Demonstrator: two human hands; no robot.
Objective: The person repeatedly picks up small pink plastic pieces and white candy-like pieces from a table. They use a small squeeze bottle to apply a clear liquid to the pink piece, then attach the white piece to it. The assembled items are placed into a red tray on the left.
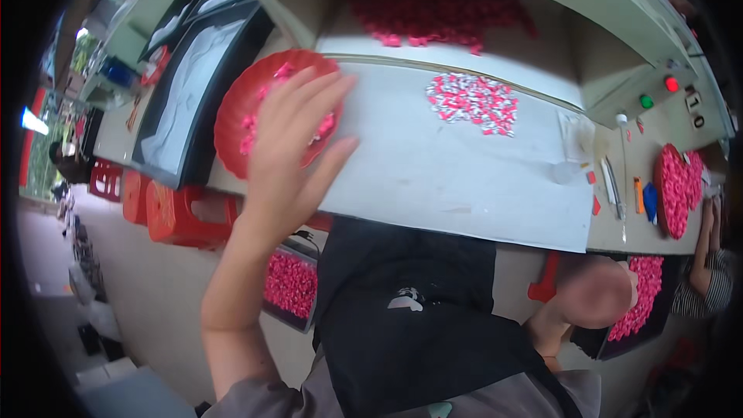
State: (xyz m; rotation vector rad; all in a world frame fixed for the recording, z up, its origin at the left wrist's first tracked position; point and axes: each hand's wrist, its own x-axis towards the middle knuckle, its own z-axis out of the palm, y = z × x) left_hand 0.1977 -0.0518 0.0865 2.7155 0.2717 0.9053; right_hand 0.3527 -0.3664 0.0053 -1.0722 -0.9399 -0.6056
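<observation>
Left hand (290,147) has its fingers (313,97) spread loose and flat over the red plate (236,120) of little pink pieces at upper left, gripping nothing, while the right hand (594,294) is a blur at lower right beside a dark tray (646,298) of pink pieces, fingers impossible to make out.

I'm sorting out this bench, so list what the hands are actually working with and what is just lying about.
In use:
- left hand, open over the red bowl of pink pieces
- right hand, blurred, by the dark tray of pink pieces

Lying about:
- pile of pink and white pieces on the white mat
- red stools
- red and green buttons
</observation>
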